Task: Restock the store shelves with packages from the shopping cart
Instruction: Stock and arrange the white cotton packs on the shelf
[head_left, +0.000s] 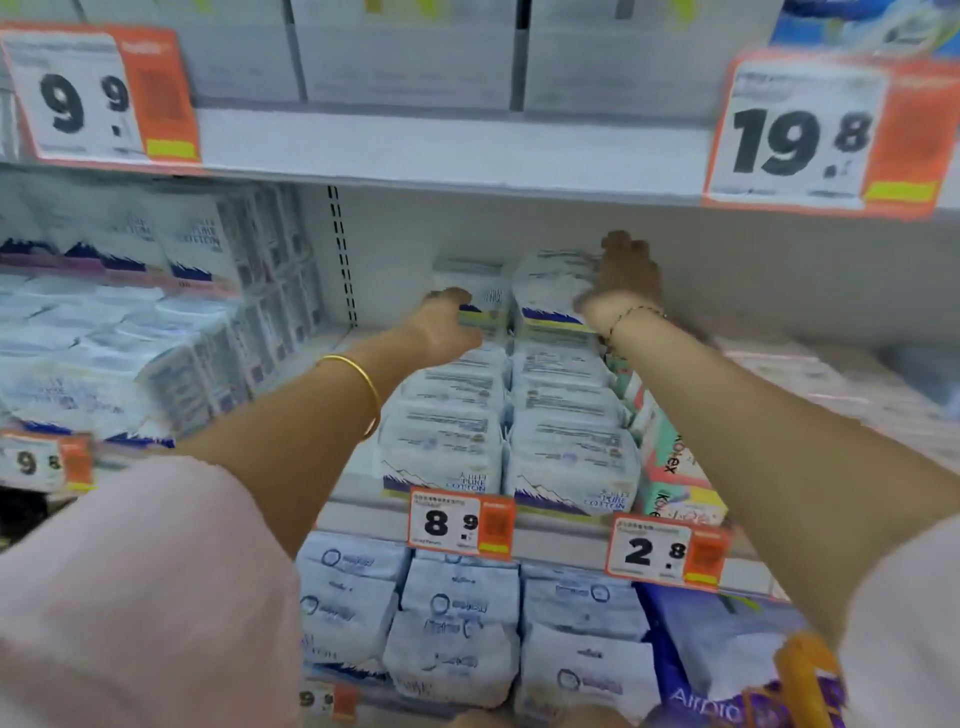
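**Both hands on packages deep on the shelf**

At 12 o'clock, far back on the middle shelf, the left hand has its grip clamped on the left package. Just beside it at 1 o'clock, the right hand has its grip curled around the right package.

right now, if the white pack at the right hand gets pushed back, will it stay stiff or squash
The white pack probably squashes a little: its wrapper looks puffy and wrinkled. It seems to stand on end, so it may tip unless the right hand steadies it.
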